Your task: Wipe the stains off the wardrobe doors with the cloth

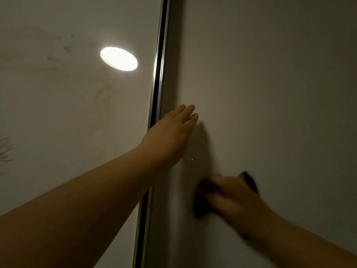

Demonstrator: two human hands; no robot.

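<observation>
Pressing against the smooth door (270,93), the right hand (233,198) covers a dark cloth (199,205).

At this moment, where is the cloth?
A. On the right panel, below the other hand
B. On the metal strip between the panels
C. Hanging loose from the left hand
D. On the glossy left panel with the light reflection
A: the right hand holds the dark cloth against the right panel, right of the metal strip and below the left hand, which lies flat on that panel.
</observation>
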